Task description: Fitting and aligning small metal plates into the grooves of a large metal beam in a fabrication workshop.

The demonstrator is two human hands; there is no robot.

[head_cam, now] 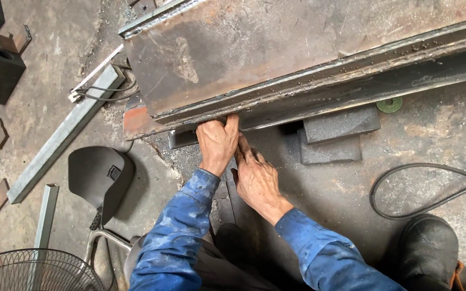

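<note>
A long rusty steel beam [276, 59] lies across the top of the view, its broad brown face scuffed and streaked, with a rough welded seam running along its lower edge and an orange-red patch at its left corner. It rests raised off the floor on dark grey blocks [333, 132]. The left hand [218, 143] is curled shut, its fingers hooked under the beam's lower lip. The right hand [255, 178] lies just beside it, touching it, fingers held together and pointing up toward the beam's underside; whether it pinches anything cannot be told. Both sleeves are blue and stained. The concrete floor [438, 129] is grey and dusty. A dark welding mask [101, 178] lies to the left near loose metal bars [60, 134], a black cable [422, 188] loops at right, a green disc [390, 104] sits under the beam, and a fan guard [33, 269] shows at the bottom left.
</note>
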